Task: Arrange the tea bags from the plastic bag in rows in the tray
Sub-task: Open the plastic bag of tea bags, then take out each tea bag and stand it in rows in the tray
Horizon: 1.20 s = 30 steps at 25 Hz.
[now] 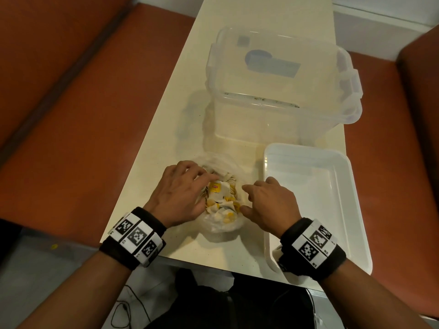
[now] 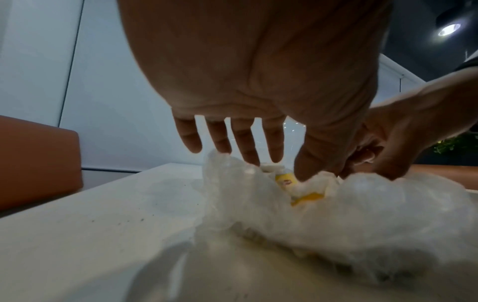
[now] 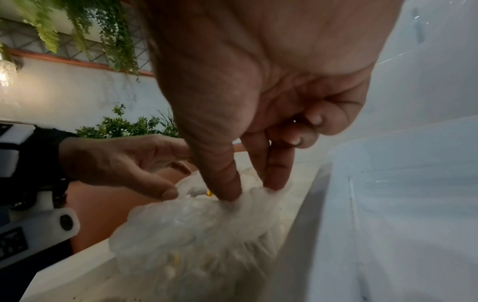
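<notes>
A crumpled clear plastic bag (image 1: 223,225) lies on the cream table near its front edge, its mouth open upward. Inside it are several tea bags (image 1: 219,191) with yellow labels, one label showing in the left wrist view (image 2: 284,181). My left hand (image 1: 202,193) rests on the bag's left rim with straight, spread fingers (image 2: 245,151), its thumb down among the tea bags. My right hand (image 1: 245,198) pinches the bag's right rim (image 3: 258,196) between thumb and two fingers. The white tray (image 1: 306,148) stands just right of the bag with nothing in it.
A large clear storage box (image 1: 280,110) with clip handles stands behind the bag and tray. The table (image 1: 166,138) is narrow, with orange bench seats (image 1: 71,115) on both sides. The tray's near corner overhangs the table's front edge.
</notes>
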Motion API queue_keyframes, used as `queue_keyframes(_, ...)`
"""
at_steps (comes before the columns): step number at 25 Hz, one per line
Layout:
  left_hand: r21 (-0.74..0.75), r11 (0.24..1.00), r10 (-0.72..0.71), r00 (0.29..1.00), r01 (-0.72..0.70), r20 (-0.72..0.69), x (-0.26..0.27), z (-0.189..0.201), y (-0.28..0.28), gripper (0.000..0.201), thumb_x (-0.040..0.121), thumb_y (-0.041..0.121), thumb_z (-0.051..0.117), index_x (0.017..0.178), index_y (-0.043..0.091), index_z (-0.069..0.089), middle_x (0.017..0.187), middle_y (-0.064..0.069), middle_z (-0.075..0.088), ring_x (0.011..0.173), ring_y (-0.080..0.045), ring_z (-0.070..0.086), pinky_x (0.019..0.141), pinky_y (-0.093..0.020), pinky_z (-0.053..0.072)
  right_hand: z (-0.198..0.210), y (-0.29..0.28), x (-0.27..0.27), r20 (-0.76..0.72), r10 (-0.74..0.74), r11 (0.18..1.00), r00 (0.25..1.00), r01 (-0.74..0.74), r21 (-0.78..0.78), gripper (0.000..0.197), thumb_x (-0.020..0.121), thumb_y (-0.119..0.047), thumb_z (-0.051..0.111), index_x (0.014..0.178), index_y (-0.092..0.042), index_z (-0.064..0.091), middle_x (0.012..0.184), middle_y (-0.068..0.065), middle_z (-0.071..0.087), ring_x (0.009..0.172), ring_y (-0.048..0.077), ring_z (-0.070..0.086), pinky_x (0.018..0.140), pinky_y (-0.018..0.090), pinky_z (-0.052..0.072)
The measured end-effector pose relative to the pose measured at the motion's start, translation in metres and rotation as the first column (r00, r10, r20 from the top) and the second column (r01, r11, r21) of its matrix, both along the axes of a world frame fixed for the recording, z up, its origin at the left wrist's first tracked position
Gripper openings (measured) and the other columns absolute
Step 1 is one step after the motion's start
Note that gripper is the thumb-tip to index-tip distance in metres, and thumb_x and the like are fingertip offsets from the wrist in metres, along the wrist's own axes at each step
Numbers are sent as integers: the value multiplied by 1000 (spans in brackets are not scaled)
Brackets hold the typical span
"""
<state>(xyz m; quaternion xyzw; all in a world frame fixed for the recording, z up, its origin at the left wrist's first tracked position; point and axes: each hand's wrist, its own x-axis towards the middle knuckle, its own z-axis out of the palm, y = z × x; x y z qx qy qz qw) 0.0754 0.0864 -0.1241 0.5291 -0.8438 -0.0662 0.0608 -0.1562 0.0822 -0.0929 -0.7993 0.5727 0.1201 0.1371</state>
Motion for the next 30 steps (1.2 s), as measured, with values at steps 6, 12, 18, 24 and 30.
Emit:
queue_keyframes(6, 95, 994, 57, 997, -61, 45, -27, 1, -13, 42, 87, 44, 57, 129, 38, 58, 120, 10, 63, 105, -22, 54, 78, -38, 40, 16, 8, -36, 260, -431, 900, 864, 433, 53, 24, 89, -54, 59, 99, -34, 51, 91, -13, 64, 78, 13, 60, 67, 32, 48)
queue_keyframes(12, 140, 986, 79, 995, -87, 57, -29, 5, -20, 26, 86, 47, 62, 108, 36, 68, 109, 9, 62, 103, -23, 51, 80, -38, 37, -2, 16, -28, 269, -399, 916, 877, 369, 155, 24, 93, -32, 61, 106, -26, 41, 83, -5, 69, 74, 20, 63, 61, 32, 46)
queue_keyframes(18, 161, 985, 59, 998, -65, 38, -28, 13, -19, 19, 89, 46, 57, 99, 34, 68, 105, 13, 64, 101, -20, 50, 77, -35, 33, -6, 6, -19, 296, -394, 919, 870, 370, 136, 24, 93, -36, 60, 102, -28, 39, 85, -7, 66, 74, 20, 60, 59, 31, 41)
queue_keyframes(24, 303, 935, 241, 955, -182, -170, -17, 24, -19, 14, 94, 47, 57, 95, 32, 57, 81, 11, 55, 78, -17, 50, 65, -31, 36, -2, 5, -21, 247, -405, 914, 880, 387, 121, 22, 93, -40, 57, 105, -31, 40, 96, -12, 65, 80, 18, 61, 62, 30, 41)
queue_keyframes(30, 474, 867, 387, 811, -156, -440, -8, 27, -19, 12, 92, 36, 66, 97, 25, 64, 80, 7, 66, 76, -17, 62, 70, -38, 51, 12, 6, -13, 577, -385, 919, 720, 355, 171, 26, 90, -44, 65, 112, -33, 56, 108, -16, 59, 76, 7, 58, 70, 28, 44)
